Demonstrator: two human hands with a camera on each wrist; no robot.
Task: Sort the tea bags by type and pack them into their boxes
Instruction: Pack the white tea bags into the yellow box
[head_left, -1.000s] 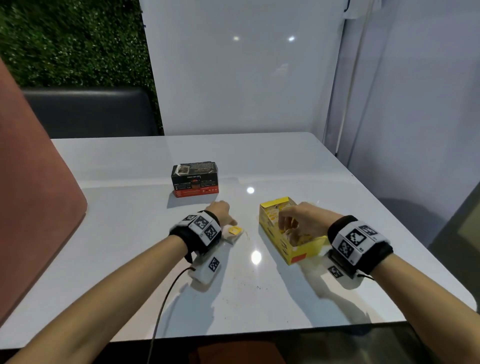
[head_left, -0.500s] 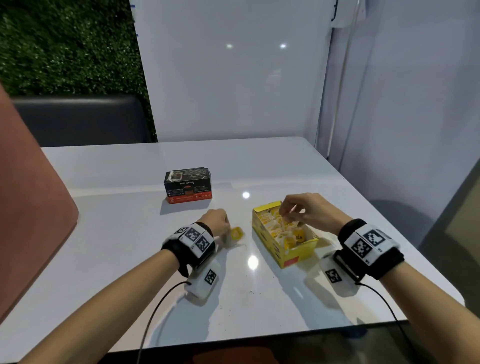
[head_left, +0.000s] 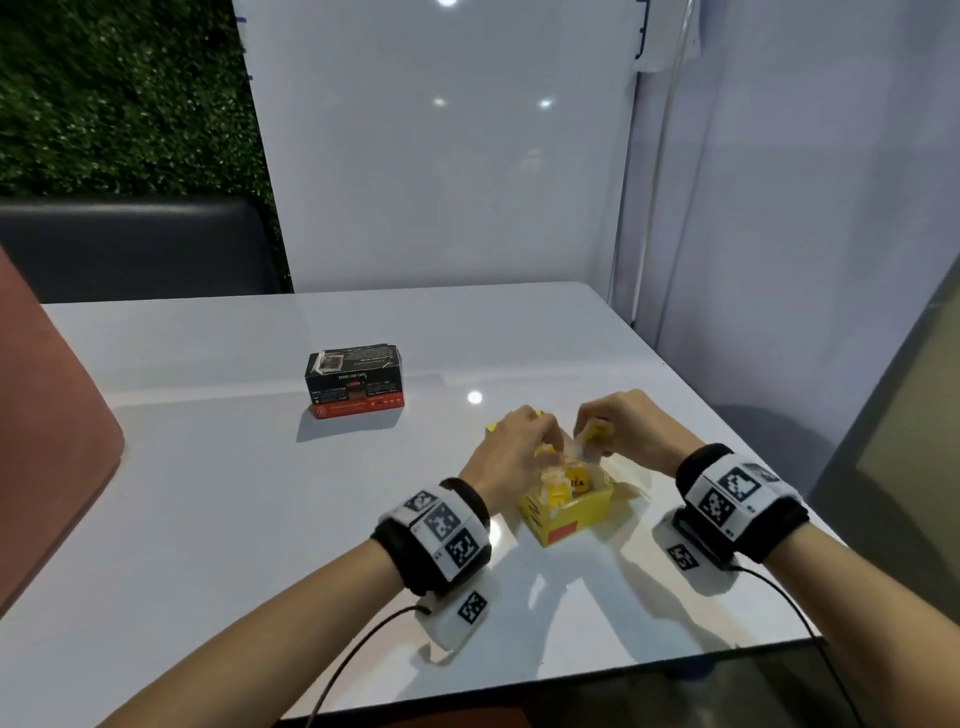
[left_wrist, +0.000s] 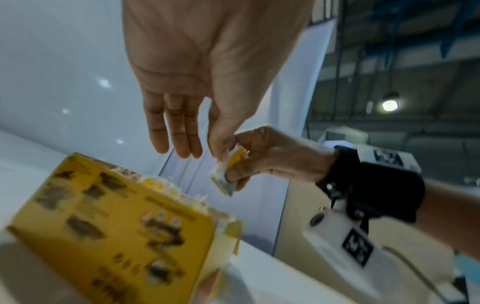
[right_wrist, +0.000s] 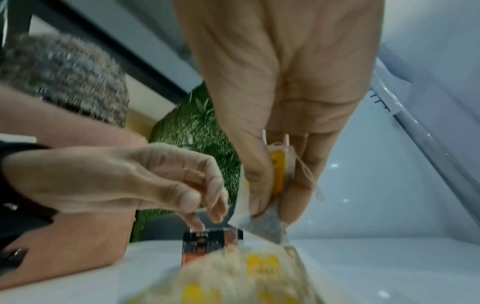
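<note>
An open yellow tea box (head_left: 566, 519) stands on the white table (head_left: 260, 519), filled with yellow-tagged tea bags (head_left: 563, 483). Just above its far end my right hand (head_left: 589, 434) pinches one yellow-tagged tea bag (head_left: 592, 441) between thumb and fingers; the right wrist view shows this bag (right_wrist: 278, 174) upright in the pinch. My left hand (head_left: 550, 447) hovers over the box beside it, fingers loosely bent and holding nothing. In the left wrist view its thumb tip lies right against the bag (left_wrist: 226, 174). The closed black and red tea box (head_left: 355, 382) stands apart at the left.
A reddish chair back (head_left: 47, 441) rises at the table's left edge. A white panel (head_left: 441, 156) and a dark seat (head_left: 135, 249) stand behind the table. Wrist cables (head_left: 353, 665) trail toward the near edge.
My left hand moved right from the table to above the yellow box. The tea bag that lay beside it is gone from the table. My right hand now pinches a bag.
</note>
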